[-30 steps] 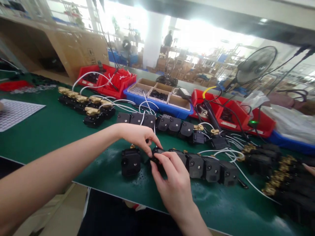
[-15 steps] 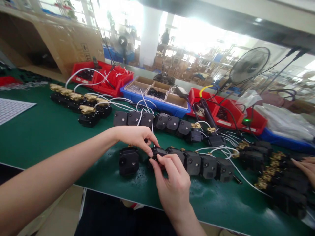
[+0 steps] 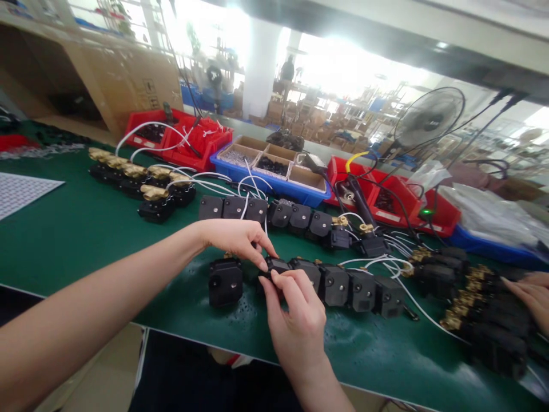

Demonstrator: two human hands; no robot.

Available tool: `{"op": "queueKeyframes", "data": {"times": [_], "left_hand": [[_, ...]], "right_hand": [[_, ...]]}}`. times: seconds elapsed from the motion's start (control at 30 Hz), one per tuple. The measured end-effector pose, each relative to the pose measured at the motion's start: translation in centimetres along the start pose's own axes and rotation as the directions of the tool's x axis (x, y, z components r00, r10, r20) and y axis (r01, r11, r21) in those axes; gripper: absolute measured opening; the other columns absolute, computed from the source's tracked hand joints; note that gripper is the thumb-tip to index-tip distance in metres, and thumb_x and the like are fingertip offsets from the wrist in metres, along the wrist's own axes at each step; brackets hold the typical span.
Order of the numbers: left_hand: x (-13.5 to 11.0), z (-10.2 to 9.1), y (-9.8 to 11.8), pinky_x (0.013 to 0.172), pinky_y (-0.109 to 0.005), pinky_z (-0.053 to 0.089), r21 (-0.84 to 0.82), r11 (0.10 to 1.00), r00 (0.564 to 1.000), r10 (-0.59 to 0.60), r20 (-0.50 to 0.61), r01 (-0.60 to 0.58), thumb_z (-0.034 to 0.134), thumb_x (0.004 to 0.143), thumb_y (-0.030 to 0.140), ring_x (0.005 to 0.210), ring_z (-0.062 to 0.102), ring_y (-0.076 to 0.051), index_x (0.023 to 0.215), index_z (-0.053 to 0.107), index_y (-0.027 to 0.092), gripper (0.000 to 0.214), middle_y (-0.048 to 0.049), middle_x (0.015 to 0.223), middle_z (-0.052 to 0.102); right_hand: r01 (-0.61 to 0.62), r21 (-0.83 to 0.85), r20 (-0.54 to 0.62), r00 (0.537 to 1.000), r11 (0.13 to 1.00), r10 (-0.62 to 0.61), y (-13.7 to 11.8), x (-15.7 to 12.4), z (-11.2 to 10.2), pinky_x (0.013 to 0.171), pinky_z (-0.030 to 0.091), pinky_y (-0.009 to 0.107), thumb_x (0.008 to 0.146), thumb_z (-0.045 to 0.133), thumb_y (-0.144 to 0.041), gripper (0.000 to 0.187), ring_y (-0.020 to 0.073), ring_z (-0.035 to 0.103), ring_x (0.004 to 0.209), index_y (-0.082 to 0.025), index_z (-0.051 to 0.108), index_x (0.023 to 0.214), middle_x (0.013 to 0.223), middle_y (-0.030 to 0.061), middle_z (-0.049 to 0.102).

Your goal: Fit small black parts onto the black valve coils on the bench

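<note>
Both hands meet at one black boxy unit [image 3: 278, 265], which looks like a valve actuator, in the front row on the green table. My left hand [image 3: 242, 237] reaches over from the left, its thumb and fingers closed on the unit's upper left edge. From the front, my right hand [image 3: 298, 312] grips the same unit with thumb and forefinger; these fingers cover most of its face. Left of it stands another black unit [image 3: 225, 282] with a brass fitting behind. Several similar units [image 3: 335, 285] continue the row to the right.
Behind lie a second row of black units [image 3: 300, 217], white cables, a blue divided tray [image 3: 274, 186] and red bins [image 3: 386, 197]. Brass-topped units [image 3: 128, 171] sit at left. Another person's hand [image 3: 529, 294] is at far right, beside brass fittings [image 3: 467, 297].
My right hand has shifted very slightly left, still at the same unit. My left hand stays almost in place. The other person's hand at the right has moved a little into view.
</note>
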State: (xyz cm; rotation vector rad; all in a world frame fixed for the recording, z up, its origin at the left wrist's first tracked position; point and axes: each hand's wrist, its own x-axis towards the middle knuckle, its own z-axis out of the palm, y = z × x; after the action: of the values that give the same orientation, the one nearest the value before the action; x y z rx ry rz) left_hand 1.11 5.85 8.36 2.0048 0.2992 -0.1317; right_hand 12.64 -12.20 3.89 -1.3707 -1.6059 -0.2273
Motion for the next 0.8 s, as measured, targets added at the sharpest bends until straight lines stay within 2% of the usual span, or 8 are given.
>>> {"op": "queueKeyframes", "data": {"times": [0.17,0.3,0.5,0.67,0.73,0.8], "left_hand": [[0.4,0.2,0.0,0.042,-0.019,0.029,0.044,0.999,0.999,0.033,-0.042,-0.031,0.076,0.075,0.045,0.047,0.042,-0.008,0.109,0.076,0.009,0.050,0.0042,0.055,0.050],[0.2,0.2,0.2,0.043,-0.019,0.031,0.085,0.996,0.997,0.041,-0.059,-0.036,0.075,0.075,0.052,0.047,0.043,-0.008,0.111,0.075,0.008,0.057,0.0037,0.056,0.052],[-0.2,0.3,0.5,0.045,-0.019,0.032,0.084,0.996,0.997,0.026,-0.075,-0.019,0.074,0.074,0.057,0.049,0.045,-0.009,0.111,0.075,0.006,0.062,0.0026,0.059,0.056],[-0.3,0.6,0.1,0.047,-0.020,0.031,0.085,0.996,0.994,0.036,-0.107,-0.027,0.075,0.075,0.048,0.050,0.045,-0.009,0.109,0.076,0.009,0.052,0.0041,0.057,0.054],[-0.3,0.7,0.2,0.048,-0.021,0.031,0.079,0.997,0.992,0.027,-0.124,-0.017,0.075,0.075,0.047,0.050,0.045,-0.009,0.106,0.077,0.009,0.049,0.0045,0.055,0.053],[-0.2,0.8,0.3,0.049,-0.021,0.031,0.084,0.996,0.990,0.016,-0.142,-0.004,0.076,0.074,0.048,0.050,0.045,-0.009,0.103,0.077,0.009,0.048,0.0051,0.054,0.052]], "right_hand": [[-0.019,-0.030,-0.115,0.993,0.999,0.015,0.0,-0.6,0.7,0.059,0.044,0.020,0.093,0.064,-0.010,0.017,0.0095,0.052,0.061,-0.016,0.056,0.079,0.067,-0.0011,0.053],[-0.069,-0.052,-0.172,0.983,0.996,0.059,-0.1,-1.0,1.2,0.054,0.041,0.020,0.093,0.065,-0.012,0.020,0.0080,0.049,0.056,-0.017,0.054,0.077,0.063,-0.0032,0.050],[-0.046,0.024,-0.124,0.991,0.999,0.048,0.2,-1.3,1.2,0.060,0.046,0.020,0.094,0.063,-0.011,0.010,0.0099,0.054,0.065,-0.015,0.058,0.086,0.073,0.0008,0.056],[-0.079,0.044,-0.044,0.996,0.996,0.081,-0.1,-1.2,0.4,0.072,0.051,0.022,0.094,0.061,-0.010,0.007,0.0116,0.058,0.078,-0.016,0.064,0.096,0.085,0.0038,0.059],[-0.097,0.017,-0.045,0.994,0.995,0.098,-0.3,-1.0,0.3,0.070,0.050,0.021,0.094,0.063,-0.012,0.005,0.0108,0.057,0.075,-0.016,0.063,0.091,0.083,0.0028,0.058],[-0.098,-0.021,-0.087,0.992,0.995,0.096,-0.4,-1.0,0.5,0.063,0.047,0.020,0.094,0.064,-0.014,0.012,0.0094,0.054,0.067,-0.016,0.058,0.083,0.078,0.0011,0.055]]}}
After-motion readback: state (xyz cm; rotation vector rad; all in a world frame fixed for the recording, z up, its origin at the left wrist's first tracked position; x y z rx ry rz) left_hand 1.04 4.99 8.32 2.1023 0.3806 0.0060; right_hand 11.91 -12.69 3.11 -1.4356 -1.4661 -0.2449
